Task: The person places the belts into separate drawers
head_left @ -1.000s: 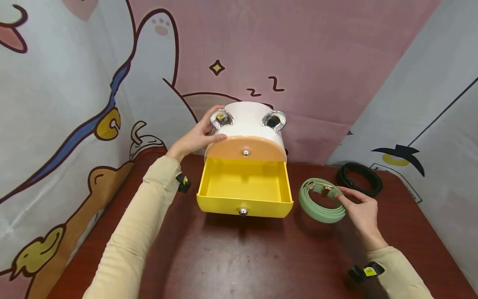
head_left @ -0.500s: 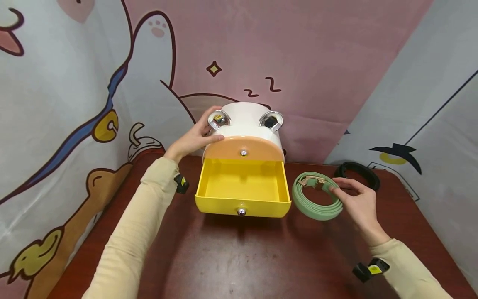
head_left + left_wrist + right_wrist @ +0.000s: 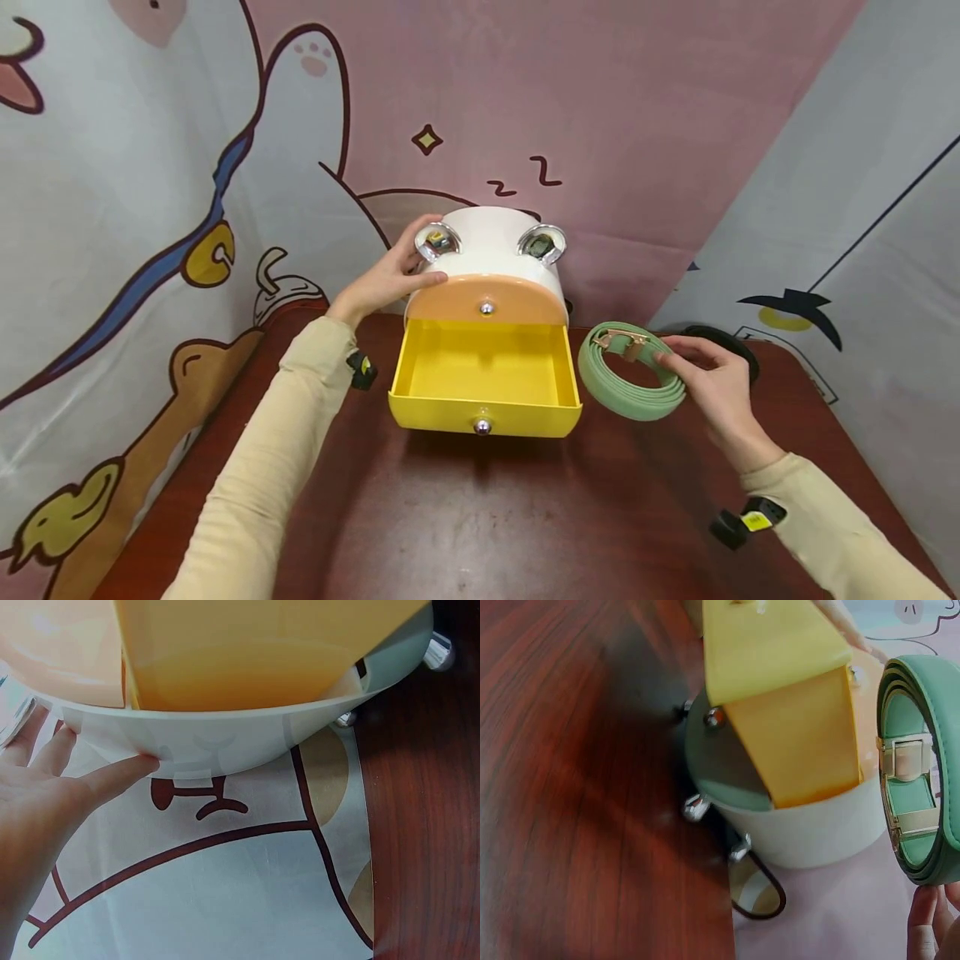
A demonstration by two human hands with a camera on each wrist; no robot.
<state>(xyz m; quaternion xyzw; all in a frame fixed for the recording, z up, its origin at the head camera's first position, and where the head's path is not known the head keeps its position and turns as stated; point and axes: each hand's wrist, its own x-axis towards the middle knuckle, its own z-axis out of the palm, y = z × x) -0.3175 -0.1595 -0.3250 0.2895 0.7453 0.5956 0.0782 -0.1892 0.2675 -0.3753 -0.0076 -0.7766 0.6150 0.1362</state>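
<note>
In the head view a small white cabinet [image 3: 491, 242] with two shiny ears stands on the table. Its yellow drawer [image 3: 483, 408] is pulled out and looks empty; the orange drawer [image 3: 487, 292] above is closed. My left hand [image 3: 386, 275] rests against the cabinet's left side, thumb and fingers spread near the ear; the left wrist view shows fingertips [image 3: 146, 763] touching the white wall. My right hand [image 3: 712, 392] pinches a coiled light green belt [image 3: 626, 400] by its right side, off the table and just right of the yellow drawer. Its gold buckle [image 3: 911, 759] faces the right wrist camera.
A black coiled belt [image 3: 738, 342] lies at the back right, partly hidden behind my right hand. The dark red wooden table [image 3: 480, 517] ends at cartoon-printed cloth walls [image 3: 600, 125] at the back and sides. Silvery round feet [image 3: 696, 808] show under the cabinet.
My right hand has raised the green belt and brought it slightly left, nearer the yellow drawer. The left hand stays on the cabinet, and the view has shifted a little.
</note>
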